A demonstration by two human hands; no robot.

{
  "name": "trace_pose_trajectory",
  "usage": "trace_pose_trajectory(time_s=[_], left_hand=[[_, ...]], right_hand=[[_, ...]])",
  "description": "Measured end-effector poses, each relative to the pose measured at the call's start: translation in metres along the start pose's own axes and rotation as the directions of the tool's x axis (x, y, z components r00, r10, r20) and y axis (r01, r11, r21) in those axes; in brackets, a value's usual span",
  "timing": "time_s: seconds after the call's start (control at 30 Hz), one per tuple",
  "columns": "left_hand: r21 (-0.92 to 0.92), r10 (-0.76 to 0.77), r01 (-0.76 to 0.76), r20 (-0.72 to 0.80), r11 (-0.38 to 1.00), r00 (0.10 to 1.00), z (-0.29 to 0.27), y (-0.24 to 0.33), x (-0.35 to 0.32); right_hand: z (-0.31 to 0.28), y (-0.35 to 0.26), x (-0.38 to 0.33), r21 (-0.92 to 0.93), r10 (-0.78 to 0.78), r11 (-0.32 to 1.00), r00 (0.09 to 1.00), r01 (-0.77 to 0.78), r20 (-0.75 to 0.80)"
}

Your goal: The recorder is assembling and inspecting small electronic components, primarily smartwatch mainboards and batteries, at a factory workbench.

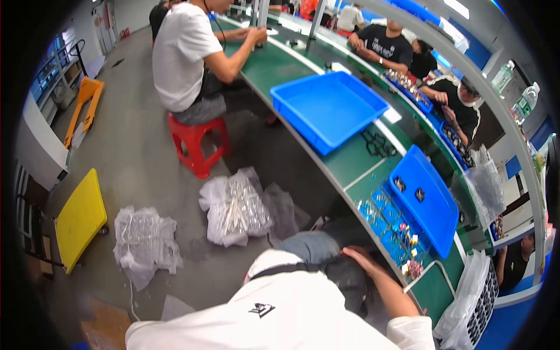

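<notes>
Two clear plastic bags (146,242) (236,207) of parts lie on the floor, left of centre — a third clear bag (473,300) hangs at lower right.

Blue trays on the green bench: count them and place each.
3. An empty blue tray at the bench's middle; a lid-like one over a parts-filled tray near the person's right hand. Others farther along may be hidden.

Two trays (326,105) (429,201) on bench (274,64), right; bags (233,207) on floor (134,157), left; stool (198,143) behind bags.
</notes>
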State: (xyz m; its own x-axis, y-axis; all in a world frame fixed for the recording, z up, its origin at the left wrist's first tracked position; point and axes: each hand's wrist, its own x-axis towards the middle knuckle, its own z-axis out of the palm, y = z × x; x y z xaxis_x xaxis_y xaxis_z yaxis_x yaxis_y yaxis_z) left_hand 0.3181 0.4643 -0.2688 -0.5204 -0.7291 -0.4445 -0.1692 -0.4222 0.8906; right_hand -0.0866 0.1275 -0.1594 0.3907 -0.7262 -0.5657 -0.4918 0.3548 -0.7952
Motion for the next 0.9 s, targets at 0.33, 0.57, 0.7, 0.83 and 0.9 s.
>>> trace_pose_trajectory(time_s=[0.33,0.57,0.7,0.83,0.9], left_hand=[[0.316,0.028,-0.075,0.151,0.946,0.988,-0.018,0.048,0.018],[0.619,0.105,-0.153,0.113,0.77,0.988,-0.092,0.128,0.053],[0.715,0.099,-0.194,0.172,0.671,0.98,-0.103,0.162,0.075],[0.79,0.059,-0.256,0.269,0.558,0.961,-0.107,0.195,0.092],[0.764,0.09,-0.309,0.316,0.566,0.945,-0.113,0.208,0.103]], right_hand=[[0.01,0.016,-0.037,0.421,0.358,0.844,0.934,-0.332,0.019],[0.001,0.077,-0.102,0.469,0.199,0.864,0.98,-0.183,0.017],[0.012,0.08,-0.132,0.568,-0.029,0.818,0.992,0.094,-0.123],[0.014,0.097,-0.139,0.625,-0.045,0.76,0.975,0.175,-0.219],[0.021,0.109,-0.145,0.657,-0.036,0.723,0.962,0.213,-0.272]])
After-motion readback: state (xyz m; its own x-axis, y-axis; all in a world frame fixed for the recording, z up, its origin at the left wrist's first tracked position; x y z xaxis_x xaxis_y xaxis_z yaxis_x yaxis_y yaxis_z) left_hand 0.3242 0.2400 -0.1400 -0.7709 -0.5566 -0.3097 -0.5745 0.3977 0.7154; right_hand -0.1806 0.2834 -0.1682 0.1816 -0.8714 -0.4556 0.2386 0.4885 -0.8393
